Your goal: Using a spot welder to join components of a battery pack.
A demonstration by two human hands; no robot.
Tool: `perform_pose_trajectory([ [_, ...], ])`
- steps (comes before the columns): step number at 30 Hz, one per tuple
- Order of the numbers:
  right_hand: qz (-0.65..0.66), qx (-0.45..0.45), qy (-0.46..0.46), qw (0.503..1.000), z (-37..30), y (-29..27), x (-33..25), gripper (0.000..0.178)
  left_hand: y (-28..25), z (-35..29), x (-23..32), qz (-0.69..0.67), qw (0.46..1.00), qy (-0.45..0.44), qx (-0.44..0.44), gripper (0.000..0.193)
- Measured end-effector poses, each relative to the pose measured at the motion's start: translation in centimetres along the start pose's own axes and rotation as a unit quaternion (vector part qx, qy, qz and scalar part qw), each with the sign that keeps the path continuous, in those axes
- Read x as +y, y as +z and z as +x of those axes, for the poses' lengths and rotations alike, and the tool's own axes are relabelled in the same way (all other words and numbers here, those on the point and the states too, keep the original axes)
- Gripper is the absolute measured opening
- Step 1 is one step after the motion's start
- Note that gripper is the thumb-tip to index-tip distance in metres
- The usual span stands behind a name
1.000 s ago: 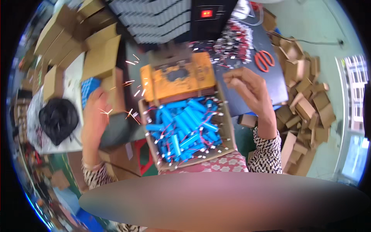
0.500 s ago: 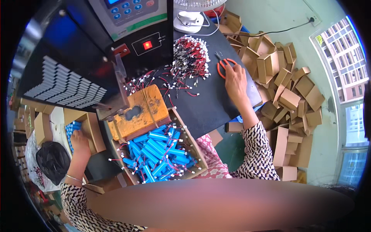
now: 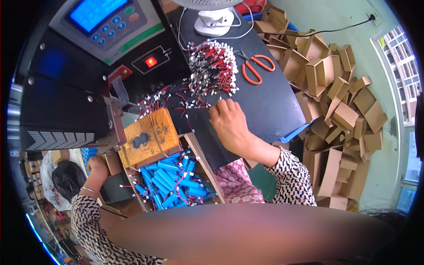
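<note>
Curled right hand (image 3: 229,123), hold unclear, near connector leads (image 3: 213,68); left hand (image 3: 97,167) likewise, by blue cells (image 3: 89,153); tangling could snag leads

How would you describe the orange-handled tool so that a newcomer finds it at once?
Find the black machine with the blue screen, then the dark tabletop to its right. Just right of the heaped red and black wires, beyond the right hand, lies the tool. Unlike the wires, it has two curved orange handles.
</note>
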State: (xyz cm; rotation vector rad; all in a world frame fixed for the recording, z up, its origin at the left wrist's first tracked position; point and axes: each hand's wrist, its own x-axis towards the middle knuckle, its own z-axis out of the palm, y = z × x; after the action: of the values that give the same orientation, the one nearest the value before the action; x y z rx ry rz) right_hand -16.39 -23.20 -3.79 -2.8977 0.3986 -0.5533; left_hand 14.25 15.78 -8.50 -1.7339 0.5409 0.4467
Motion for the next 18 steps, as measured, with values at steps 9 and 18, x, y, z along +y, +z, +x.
perform_pose_trajectory([
  [9, -0.075, -0.026, -0.085, 0.993, 0.2, 0.4, -0.3, 0.017, -0.2, -1.7, -1.1, -0.080, 0.994, 0.070, -0.022, 0.030],
  [18, 0.088, -0.022, -0.005, 0.996, -1.7, -1.1, 0.6, 0.020, -1.6, -5.1, -5.9, -0.683, 0.638, 0.122, 0.333, 0.025],
])
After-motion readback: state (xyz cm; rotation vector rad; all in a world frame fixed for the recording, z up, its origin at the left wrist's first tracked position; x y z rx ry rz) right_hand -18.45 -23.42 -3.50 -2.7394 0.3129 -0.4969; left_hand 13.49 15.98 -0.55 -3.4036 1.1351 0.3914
